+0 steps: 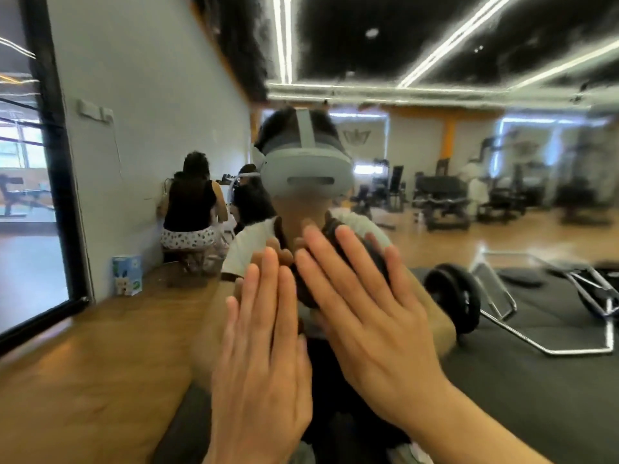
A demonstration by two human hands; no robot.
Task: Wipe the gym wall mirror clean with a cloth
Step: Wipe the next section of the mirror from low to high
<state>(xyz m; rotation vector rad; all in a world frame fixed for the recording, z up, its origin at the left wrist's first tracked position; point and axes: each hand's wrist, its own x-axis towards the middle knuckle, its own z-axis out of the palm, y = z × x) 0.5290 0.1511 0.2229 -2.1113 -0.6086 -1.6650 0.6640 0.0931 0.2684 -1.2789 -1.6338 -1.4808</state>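
Observation:
The wall mirror (469, 229) fills the view ahead and reflects me wearing a grey headset. A dark brown cloth (303, 286) lies flat against the glass at chest height. My right hand (368, 313) presses on the cloth with straight, spread fingers. To its left, my left hand (264, 346) is also flat with straight fingers, its fingertips at the cloth's left edge. Most of the cloth is hidden under the hands.
A black-framed glass panel (57, 182) stands at the far left beside a grey wall (150, 95). A blue carton (127, 276) sits at the wall's foot. Two people (191, 202) sit by the wall. A barbell (452, 296) and chrome frame (502, 296) lie on a black mat.

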